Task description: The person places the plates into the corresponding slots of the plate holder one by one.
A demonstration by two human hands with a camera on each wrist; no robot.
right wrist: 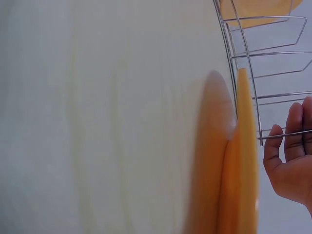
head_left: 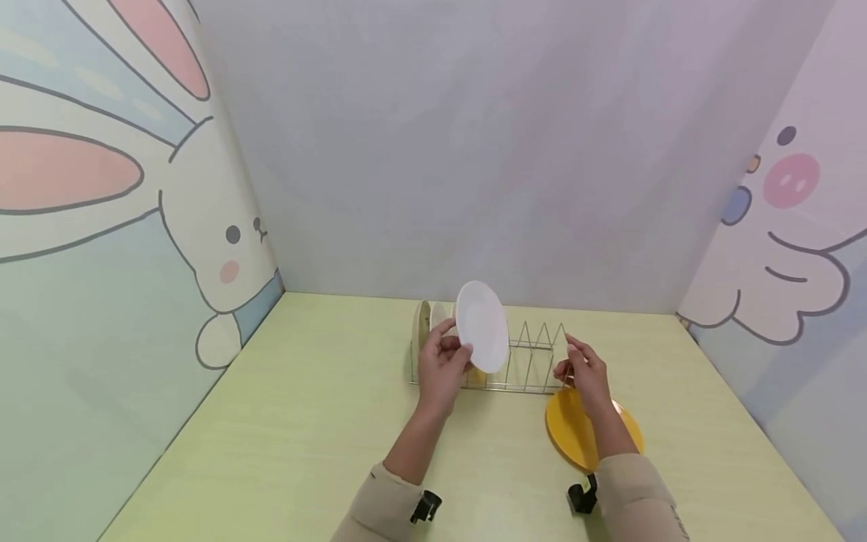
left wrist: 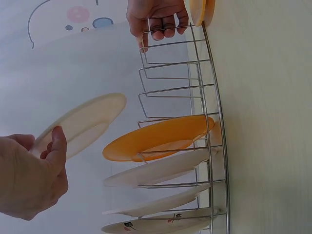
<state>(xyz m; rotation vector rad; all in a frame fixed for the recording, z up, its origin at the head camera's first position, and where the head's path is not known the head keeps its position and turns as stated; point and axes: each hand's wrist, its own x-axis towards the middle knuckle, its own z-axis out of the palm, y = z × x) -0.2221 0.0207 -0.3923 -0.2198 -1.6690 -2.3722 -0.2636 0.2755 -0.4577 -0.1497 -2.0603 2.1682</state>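
Observation:
My left hand (head_left: 440, 374) pinches a white plate (head_left: 482, 327) by its edge, thumb on the near face, held tilted above the dish rack. The wire dish rack (head_left: 515, 388) stands on the table. At its right end my right hand (head_left: 588, 378) grips the end wire, fingers curled about it in the right wrist view. In the left wrist view, an orange plate (left wrist: 156, 139), two white plates (left wrist: 161, 168) and a patterned plate (left wrist: 151, 226) stand in the rack slots. A yellow-orange plate (head_left: 572, 429) lies under my right forearm, partly hidden.
The pale yellow-green table (head_left: 305, 452) meets a plain back wall (head_left: 460, 150). Side walls carry a cartoon rabbit (head_left: 210, 226) and a cartoon pig (head_left: 779, 226). The rack's right-hand slots hold no plates.

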